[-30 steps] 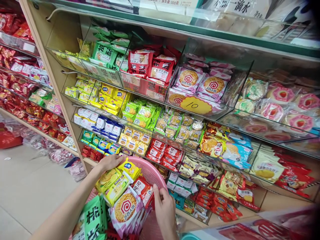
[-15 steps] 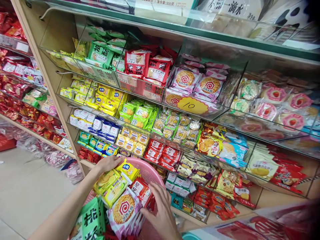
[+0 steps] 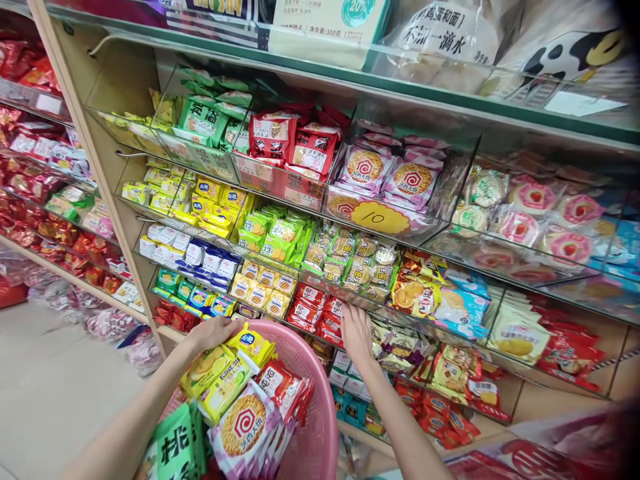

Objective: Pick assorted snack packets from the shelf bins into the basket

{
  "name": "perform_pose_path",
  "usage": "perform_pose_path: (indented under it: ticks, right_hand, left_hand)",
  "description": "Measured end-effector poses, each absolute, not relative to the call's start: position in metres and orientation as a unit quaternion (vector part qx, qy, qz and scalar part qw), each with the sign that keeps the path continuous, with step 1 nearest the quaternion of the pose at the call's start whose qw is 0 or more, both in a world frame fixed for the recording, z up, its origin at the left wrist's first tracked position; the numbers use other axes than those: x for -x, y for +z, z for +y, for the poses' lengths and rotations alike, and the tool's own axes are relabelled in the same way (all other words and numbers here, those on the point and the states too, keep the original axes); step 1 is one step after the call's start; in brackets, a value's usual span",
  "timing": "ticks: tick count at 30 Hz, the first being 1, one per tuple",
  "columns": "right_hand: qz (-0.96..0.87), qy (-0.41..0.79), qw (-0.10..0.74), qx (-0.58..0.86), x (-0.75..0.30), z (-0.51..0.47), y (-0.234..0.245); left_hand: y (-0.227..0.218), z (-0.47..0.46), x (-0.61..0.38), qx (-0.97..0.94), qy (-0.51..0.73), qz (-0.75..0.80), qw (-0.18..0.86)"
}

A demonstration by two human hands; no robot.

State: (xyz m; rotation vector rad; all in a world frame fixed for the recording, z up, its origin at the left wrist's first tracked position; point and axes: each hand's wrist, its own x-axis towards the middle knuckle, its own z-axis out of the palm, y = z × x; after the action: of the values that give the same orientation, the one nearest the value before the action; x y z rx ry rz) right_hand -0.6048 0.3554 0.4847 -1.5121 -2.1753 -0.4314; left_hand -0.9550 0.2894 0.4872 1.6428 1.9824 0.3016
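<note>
My left hand point(image 3: 216, 333) is closed on the far left rim of a pink plastic basket point(image 3: 327, 407), its fingertips partly hidden. Packed snacks fill much of that basket: yellow packets point(image 3: 227, 387), red packets point(image 3: 284, 392), purple-white round biscuit packs point(image 3: 244, 427) and green packets point(image 3: 173, 443). Beyond the basket, my right hand point(image 3: 356, 333) reaches to the shelf with fingers stretched out. Its fingertips lie at the right side of a compartment of red packets point(image 3: 306, 310), beside beige-and-purple packets point(image 3: 400, 341). Nothing shows held in it.
Clear-walled bins of snacks rise in tiers, with a yellow price tag point(image 3: 374, 215) on one. Glass shelf edge point(image 3: 320, 63) runs above. Another shelf of red packets point(image 3: 55, 220) stands left, over a tiled floor point(image 3: 35, 373). Plastic-wrapped goods point(image 3: 550, 453) lie lower right.
My right hand has left the red packets in the basket and moved up and right to the shelf compartment. My left hand stays at the basket rim. The view has tilted slightly.
</note>
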Motion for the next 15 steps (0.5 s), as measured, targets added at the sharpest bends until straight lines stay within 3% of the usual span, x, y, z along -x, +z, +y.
perform_pose_path:
  ticks: [15]
  right_hand:
    - [-0.767,-0.239,0.16,0.574,0.604,0.362,0.476]
  left_hand:
    - [0.481,0.294,0.963,-0.612,0.105,0.734,0.276]
